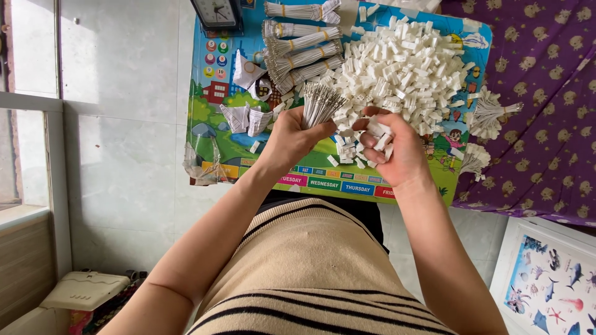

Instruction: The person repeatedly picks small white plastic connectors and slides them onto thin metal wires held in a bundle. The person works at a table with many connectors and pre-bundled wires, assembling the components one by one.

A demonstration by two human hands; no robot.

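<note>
My left hand [293, 138] is closed around a bundle of thin white wires [321, 102] that fan upward out of my fist. My right hand [392, 146] cups several small white plastic connector blocks [379, 133] between fingers and palm, right beside the left hand. Both hands hover over the near edge of a colourful cartoon board [214, 118]. Just beyond them lies a large heap of the same white blocks [403, 62].
Tied wire bundles [301, 53] lie at the board's far left, finished wired pieces [487, 115] at its right edge. Folded paper bits [245, 118] and a clock [215, 13] sit on the left. A purple patterned cloth [546, 93] is on the right, a fish-print panel [546, 285] below it.
</note>
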